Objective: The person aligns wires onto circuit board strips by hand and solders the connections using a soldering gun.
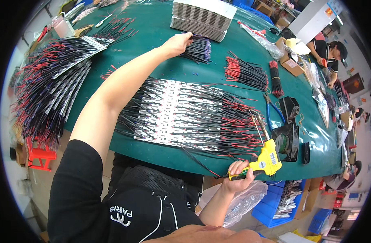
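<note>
My left hand reaches across to the far side of the bench, at the left end of a pile of black wires with purple ends. Its fingers are closed together there, and what they pinch is hidden. In my right hand is a yellow soldering gun, its metal tip pointing away from me over red wire ends. Between my arms lie rows of white LED module strips, with black and red wires spreading out on both sides.
Finished-looking wired strips are heaped at the left. A grey-white stack of trays stands behind the wires. To the right lie red-and-black wires, a bundle, blue-handled pliers and a black fan. Another person sits far right.
</note>
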A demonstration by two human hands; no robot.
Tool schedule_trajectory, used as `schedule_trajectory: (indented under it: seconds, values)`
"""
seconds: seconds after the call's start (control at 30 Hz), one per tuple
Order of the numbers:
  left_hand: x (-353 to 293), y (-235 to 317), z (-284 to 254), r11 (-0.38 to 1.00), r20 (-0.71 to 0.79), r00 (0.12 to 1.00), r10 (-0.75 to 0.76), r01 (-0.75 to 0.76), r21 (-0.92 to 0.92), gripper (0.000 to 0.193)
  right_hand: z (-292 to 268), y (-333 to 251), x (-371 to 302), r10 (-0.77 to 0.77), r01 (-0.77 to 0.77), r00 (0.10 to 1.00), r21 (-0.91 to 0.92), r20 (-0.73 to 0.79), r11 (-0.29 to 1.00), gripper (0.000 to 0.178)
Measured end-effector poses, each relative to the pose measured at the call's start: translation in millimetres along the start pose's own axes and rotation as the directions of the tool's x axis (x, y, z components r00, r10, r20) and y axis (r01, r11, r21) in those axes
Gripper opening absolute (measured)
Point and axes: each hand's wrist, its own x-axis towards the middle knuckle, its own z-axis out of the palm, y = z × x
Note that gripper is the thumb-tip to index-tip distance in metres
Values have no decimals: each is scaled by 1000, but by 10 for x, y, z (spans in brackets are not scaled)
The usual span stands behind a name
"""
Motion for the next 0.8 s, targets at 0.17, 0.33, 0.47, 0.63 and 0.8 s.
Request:
schedule_trajectory:
  seconds: [0.17, 0.33, 0.47, 0.63, 0.8]
  values:
    - [49, 224, -296, 923, -271, 962, -21, -85, -375, 11, -18, -2, -11, -1, 1, 1000, -22, 11, 1000, 44]
    - [-230, 364, -358, 563, -59, 998, -3, -47, -825, 15, -13, -17, -14, -9, 9, 1000, -46, -4, 999, 44]
    - [-494, 266, -245, 563, 92, 995, -30, 93, -822, 18, 10, -11, -15, -11, 11, 1000, -46, 2, 999, 43]
    - [-585, 302, -160, 583, 88, 990, -108, 135, -801, 20, -50, 0, -25, -2, 2, 1000, -48, -1, 999, 44]
    - [-592, 238, -118, 552, 53, 992, -111, 106, -827, 20, -6, 8, -28, -1, 1, 1000, -40, 10, 999, 44]
